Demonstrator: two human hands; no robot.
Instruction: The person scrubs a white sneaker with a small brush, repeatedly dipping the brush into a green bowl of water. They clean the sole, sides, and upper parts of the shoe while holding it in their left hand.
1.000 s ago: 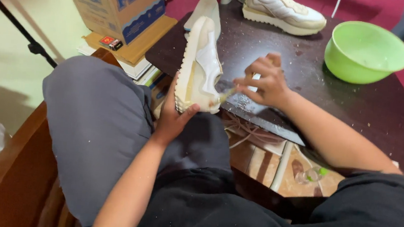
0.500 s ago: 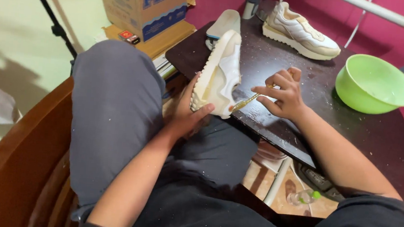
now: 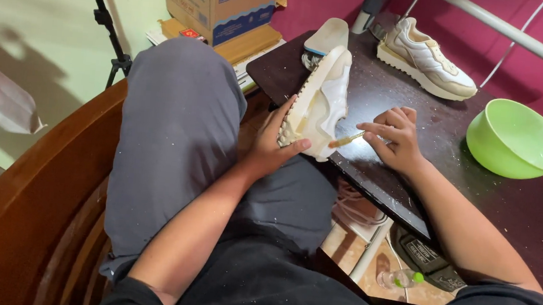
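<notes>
Dust-speckled dark table (image 3: 478, 190) at centre right under magenta walls carries a green bowl (image 3: 519, 138), while your left hand (image 3: 272, 147) clamps the cream sneaker (image 3: 320, 104), your right hand (image 3: 396, 136) pinches a small brush (image 3: 346, 140) against it, and a blue-printed cardboard box (image 3: 219, 1) sits top centre.

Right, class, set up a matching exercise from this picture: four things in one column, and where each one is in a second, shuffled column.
Things:
1. green bowl
2. white shoe on its side
3. small brush
4. cardboard box

Places:
A. in the right hand
B. on the floor beyond the knee
C. held by the left hand at the table edge
D. on the table's right side

Pairs: 1-D, 2-C, 3-A, 4-B
</notes>
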